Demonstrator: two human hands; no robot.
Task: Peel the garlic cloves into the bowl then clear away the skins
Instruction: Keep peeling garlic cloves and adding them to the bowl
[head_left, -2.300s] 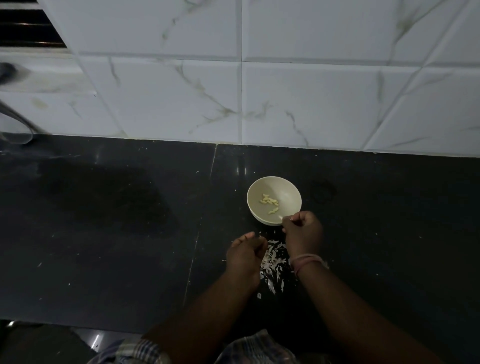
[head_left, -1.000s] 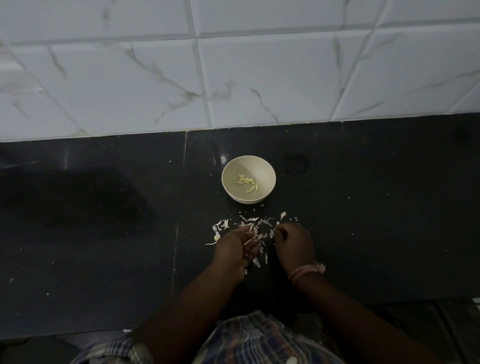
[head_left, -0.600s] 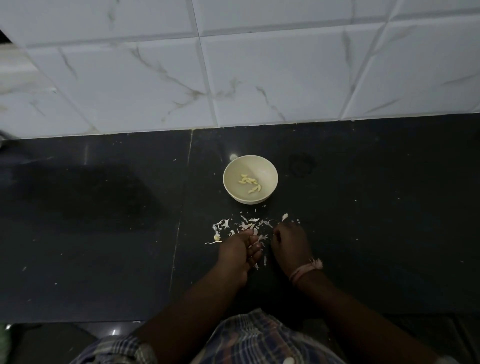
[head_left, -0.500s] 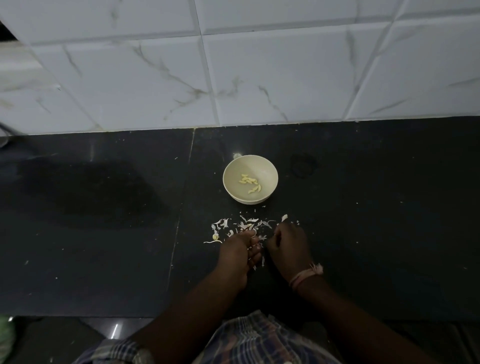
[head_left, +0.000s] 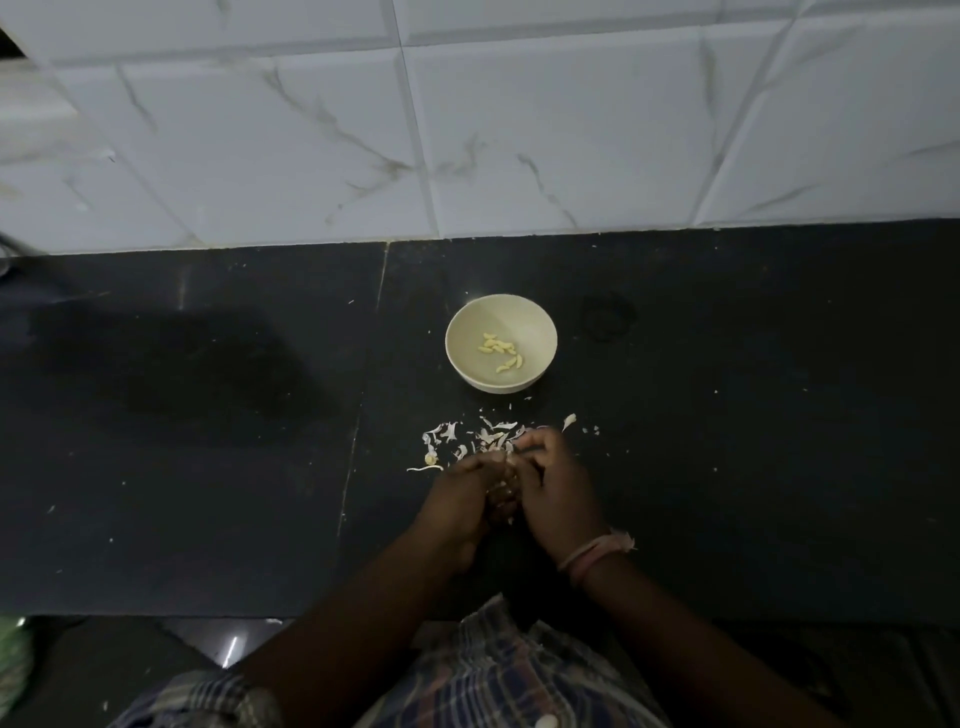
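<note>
Head view: my left hand (head_left: 460, 499) and right hand (head_left: 558, 496) are pressed together over the garlic skins (head_left: 485, 441) on the black counter (head_left: 208, 415), fingers of both curled around a clump of skins between them. More skins lie scattered just ahead of my fingertips. Cream bowl (head_left: 540, 332) sits just beyond, peeled cloves (head_left: 500, 351) inside. Thread band (head_left: 592, 552) on my right wrist.

Dim light. White marble-veined wall tiles (head_left: 519, 130) rise directly behind the black stone countertop (head_left: 182, 415); below its front edge, apparently glossy floor (head_left: 228, 649).
</note>
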